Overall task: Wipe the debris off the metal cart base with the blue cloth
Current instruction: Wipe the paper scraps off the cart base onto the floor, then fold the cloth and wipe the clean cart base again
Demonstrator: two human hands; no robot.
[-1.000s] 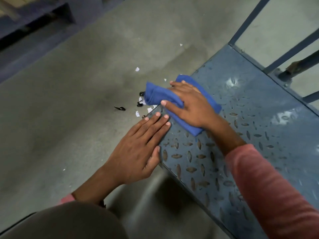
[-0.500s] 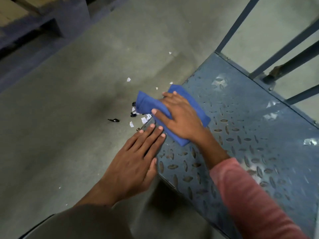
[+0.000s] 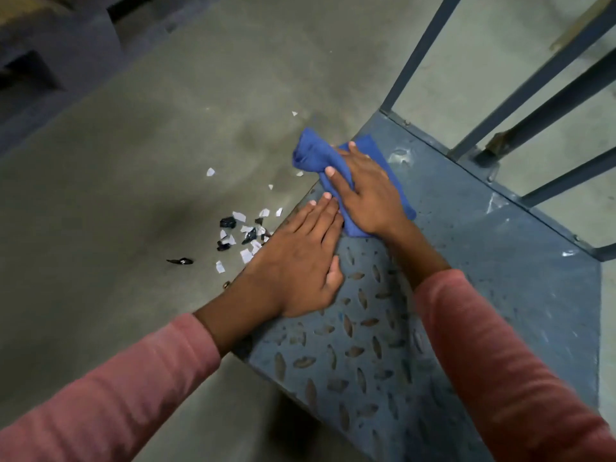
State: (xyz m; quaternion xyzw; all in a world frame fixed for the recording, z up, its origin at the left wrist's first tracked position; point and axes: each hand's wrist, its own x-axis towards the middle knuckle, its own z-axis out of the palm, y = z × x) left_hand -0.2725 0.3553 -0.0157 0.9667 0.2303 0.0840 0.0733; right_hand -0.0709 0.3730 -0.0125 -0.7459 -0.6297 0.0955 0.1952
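The right hand point(image 3: 368, 198) pressed the blue cloth point(image 3: 316, 155) onto the metal cart base point(image 3: 483, 261), the left hand point(image 3: 296, 261) lay flat beside it, and debris point(image 3: 240, 233) littered the floor point(image 3: 133, 161).

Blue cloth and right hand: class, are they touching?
Touching. The head view shows the right hand pressed flat on the blue cloth, thumb over its bunched fold, on the metal cart base.

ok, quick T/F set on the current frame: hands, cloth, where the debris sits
1. The right hand presses the blue cloth at the edge of the metal cart base. True.
2. The left hand grips the cloth. False: it lies flat and open on the base, beside the cloth.
3. White and black debris lies on the floor beside the base. True.
4. The cloth is red. False: it is blue.
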